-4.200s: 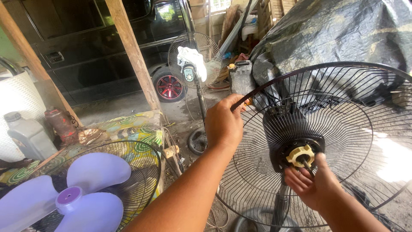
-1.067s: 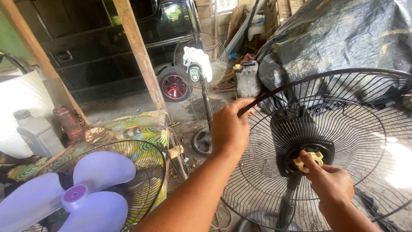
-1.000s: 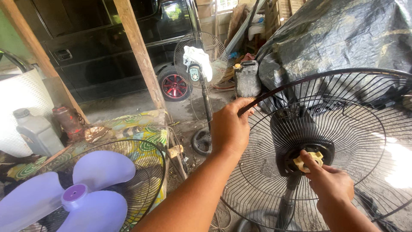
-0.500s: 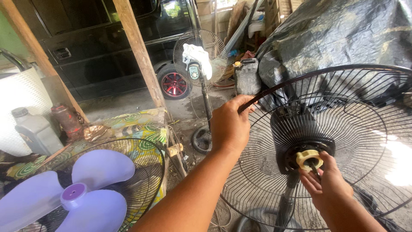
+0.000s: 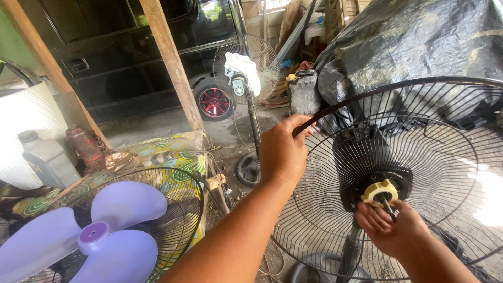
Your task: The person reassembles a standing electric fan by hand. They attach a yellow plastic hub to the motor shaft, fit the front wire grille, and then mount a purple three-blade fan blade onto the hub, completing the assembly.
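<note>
A cluttered open shed stands around me, with a wooden post [image 5: 170,63] and a black vehicle [image 5: 131,52] behind it. Right in front of me stands the black rear fan guard [image 5: 419,136], upright on its stand, and at its centre sits the cream plastic nut [image 5: 380,192] on the black motor housing [image 5: 367,157]. My right hand [image 5: 393,230] is just below that nut, fingertips touching its lower edge and loosely curled around the thin motor shaft [image 5: 389,208] that sticks out of it; the fingers are half closed, not clamped tight. My left hand [image 5: 283,152] is closed around the guard's outer rim at its upper left, thumb and fingers wrapped over the wire. Down to my left lies a purple fan blade [image 5: 99,236] inside another black guard [image 5: 178,209], resting on a patterned green cloth [image 5: 167,149]. Beyond it stand a grey jug [image 5: 47,157] and a reddish bottle [image 5: 84,147]. Farther back another standing fan [image 5: 246,68] has a white rag [image 5: 242,68] draped over it, and a black tarpaulin [image 5: 414,36] covers a heap on the right.
</note>
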